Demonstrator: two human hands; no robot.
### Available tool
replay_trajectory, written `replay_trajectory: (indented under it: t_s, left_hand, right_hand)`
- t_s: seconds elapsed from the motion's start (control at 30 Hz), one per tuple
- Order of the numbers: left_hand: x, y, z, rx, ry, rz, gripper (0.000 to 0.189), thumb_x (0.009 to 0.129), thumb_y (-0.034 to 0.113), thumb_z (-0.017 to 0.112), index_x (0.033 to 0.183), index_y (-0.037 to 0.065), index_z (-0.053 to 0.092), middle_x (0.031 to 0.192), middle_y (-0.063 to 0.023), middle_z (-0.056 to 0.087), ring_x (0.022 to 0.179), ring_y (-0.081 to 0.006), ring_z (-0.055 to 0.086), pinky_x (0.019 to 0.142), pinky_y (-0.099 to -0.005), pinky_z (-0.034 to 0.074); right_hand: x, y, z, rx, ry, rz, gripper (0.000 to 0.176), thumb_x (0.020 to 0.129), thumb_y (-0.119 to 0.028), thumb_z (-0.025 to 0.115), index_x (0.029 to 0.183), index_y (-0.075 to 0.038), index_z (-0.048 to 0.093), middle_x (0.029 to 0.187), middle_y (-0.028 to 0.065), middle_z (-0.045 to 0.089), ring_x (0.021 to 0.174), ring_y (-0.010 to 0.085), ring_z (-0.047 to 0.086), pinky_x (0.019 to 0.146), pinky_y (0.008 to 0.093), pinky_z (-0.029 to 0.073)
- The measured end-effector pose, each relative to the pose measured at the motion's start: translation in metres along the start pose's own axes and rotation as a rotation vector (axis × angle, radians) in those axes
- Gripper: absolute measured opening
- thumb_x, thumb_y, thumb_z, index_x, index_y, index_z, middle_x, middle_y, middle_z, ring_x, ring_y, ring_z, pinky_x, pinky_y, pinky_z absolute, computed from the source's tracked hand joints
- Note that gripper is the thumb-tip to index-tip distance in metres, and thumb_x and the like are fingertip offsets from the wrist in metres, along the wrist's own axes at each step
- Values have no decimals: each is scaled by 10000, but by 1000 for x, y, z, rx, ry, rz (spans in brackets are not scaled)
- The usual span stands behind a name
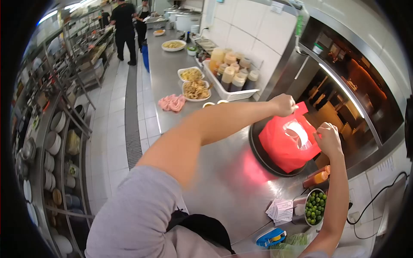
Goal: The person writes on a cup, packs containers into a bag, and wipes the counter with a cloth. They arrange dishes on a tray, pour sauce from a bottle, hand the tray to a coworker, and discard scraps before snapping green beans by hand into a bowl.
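A red bag [279,144] stands on a round black tray [254,150] on the steel counter. Through its open top a pale, brightly lit container [297,132] shows in part. My left hand [284,105] pinches one handle of the bag at the far side, fingers closed. At the near right side, my right hand [329,138] is closed on the bag's other edge and pulls it outward. Both arms reach around the bag from either side.
A white basket of squeeze bottles [234,75] stands by the wall. Food plates [196,90] and a pink cloth [172,102] lie on the counter [215,172]. Near my right arm are limes [315,208], orange bottles [316,178], paper slips [282,210] and a blue tape dispenser [271,237]. People [124,30] stand in the aisle.
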State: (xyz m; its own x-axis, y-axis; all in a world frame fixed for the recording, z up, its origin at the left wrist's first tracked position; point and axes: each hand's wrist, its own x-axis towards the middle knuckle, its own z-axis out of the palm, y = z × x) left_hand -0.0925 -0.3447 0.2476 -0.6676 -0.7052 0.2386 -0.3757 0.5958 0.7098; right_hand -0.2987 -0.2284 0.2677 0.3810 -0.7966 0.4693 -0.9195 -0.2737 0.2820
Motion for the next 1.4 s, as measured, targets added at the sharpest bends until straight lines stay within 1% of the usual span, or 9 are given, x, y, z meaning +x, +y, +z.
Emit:
replay_trajectory:
  t_s: [0.17,0.27,0.5,0.73,0.87,1.1,1.17,1.27,1.4]
  left_hand:
    - [-117,-142,-13,80,331,267,272,815,121,436,1058,68,545,899,-158,612,778,-306,593,698,-387,468]
    - [-257,-163,-73,-290,238,-527,520,673,-119,474,1147,97,472,1164,-30,510,690,-134,581,530,-301,472]
    - [-592,-270,-122,-361,1182,-856,489,736,-28,381,1196,122,449,1014,-90,534,679,-126,538,572,-222,433]
    - [-742,-252,-155,-340,1455,-995,252,836,94,453,1074,69,533,912,-29,574,679,-82,523,603,-211,427]
    - [-745,-279,-201,-314,1449,-961,233,838,78,449,1049,53,544,909,-26,574,692,-81,520,617,-207,424]
    - [-654,-349,-272,-393,1083,-670,228,825,27,490,1047,26,541,947,-39,574,804,-113,551,713,-243,466]
    - [-599,-370,-291,-401,928,-576,291,810,60,541,1098,27,519,1067,-73,541,870,-148,556,750,-269,470]
    - [-510,-396,-322,-85,778,-367,470,750,149,640,1179,48,478,1257,-125,430,998,-228,534,809,-320,460]
    - [-430,-446,-375,-181,508,-313,524,721,225,674,1180,58,482,1025,-127,555,861,-200,554,737,-308,451]
  right_hand:
    - [35,-86,-10,2,-101,18,156,810,-184,548,849,-40,590,576,105,552,669,301,560,669,408,432]
    - [57,-148,-2,291,-109,-12,167,819,-149,515,954,-62,561,776,126,568,753,322,568,662,421,448]
    - [154,-295,101,652,55,-432,172,749,-113,597,911,-54,591,956,115,536,882,297,536,768,370,442]
    - [255,-456,220,561,-179,-469,235,803,-251,524,921,-60,593,974,114,573,929,301,525,829,415,412]
    - [247,-503,304,272,409,-217,261,837,-275,473,964,-74,582,1003,114,594,912,320,546,869,475,367]
    - [261,-568,309,322,-251,108,329,868,-310,442,1005,-57,601,1044,134,585,980,312,539,856,400,397]
    - [283,-592,278,1380,-481,244,298,877,-241,461,1046,-29,585,937,141,605,866,220,572,772,336,439]
    - [329,-628,239,1425,-411,-155,275,897,-205,438,1014,-8,589,889,101,611,805,173,569,727,275,441]
    - [410,-639,233,1463,-263,-171,259,897,-184,450,988,8,598,881,76,621,785,144,569,716,251,443]
